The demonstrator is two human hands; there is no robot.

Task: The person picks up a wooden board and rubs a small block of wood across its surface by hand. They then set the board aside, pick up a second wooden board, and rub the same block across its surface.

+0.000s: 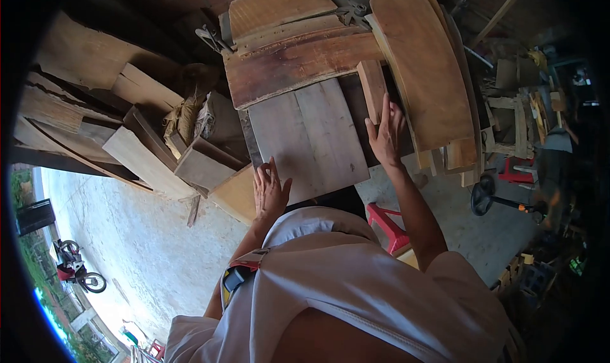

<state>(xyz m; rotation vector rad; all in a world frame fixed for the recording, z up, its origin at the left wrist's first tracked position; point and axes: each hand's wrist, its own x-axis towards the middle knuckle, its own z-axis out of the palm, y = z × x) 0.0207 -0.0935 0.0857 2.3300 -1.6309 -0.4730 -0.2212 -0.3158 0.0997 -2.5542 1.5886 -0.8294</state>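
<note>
A pale, squarish wooden panel (311,137) with a seam down its middle lies in front of the person's body. My left hand (271,188) rests at the panel's lower left edge, fingers apart. To the right of the panel, a small reddish-brown wood block (372,91) lies lengthwise away from me. My right hand (386,134) touches the near end of this block, with the thumb at its left side and the fingers along its right side. Beyond the panel is a long reddish board (305,64), and a wide curved board (429,70) lies on the right.
Stacked planks and offcuts (152,147) fill the left side. Clamp-like metal tools (213,39) lie at the back. A red stool (389,226) stands below, right of my body. A fan (484,196) is on the right, and a motorbike (77,267) stands far left.
</note>
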